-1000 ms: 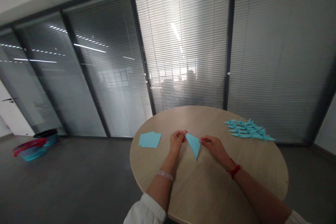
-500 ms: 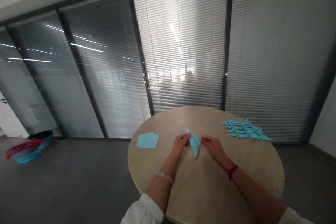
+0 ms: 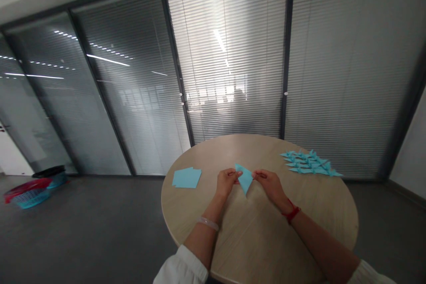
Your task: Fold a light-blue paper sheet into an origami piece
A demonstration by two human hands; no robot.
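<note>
A folded piece of light-blue paper (image 3: 245, 180), kite-like in outline with a point toward me, is held over the middle of the round table. My left hand (image 3: 227, 182) pinches its left edge between thumb and fingers. On the opposite side, the fingertips of my right hand (image 3: 268, 183) are closed on its right corner. Flat blue paper sheets (image 3: 188, 178) lie overlapping to the left of my hands. Several folded blue paper cranes (image 3: 309, 163) lie in close rows at the table's right side.
The round wooden table (image 3: 266, 239) stands before a glass wall with blinds (image 3: 229, 53). On the floor at far left are a red-and-blue basket (image 3: 29, 194) and a blue bin with a black rim (image 3: 55, 175).
The folded paper has turned and looks broader, its lower point shifted slightly up and left. Both hands keep hold of it. The whole view has shifted slightly.
</note>
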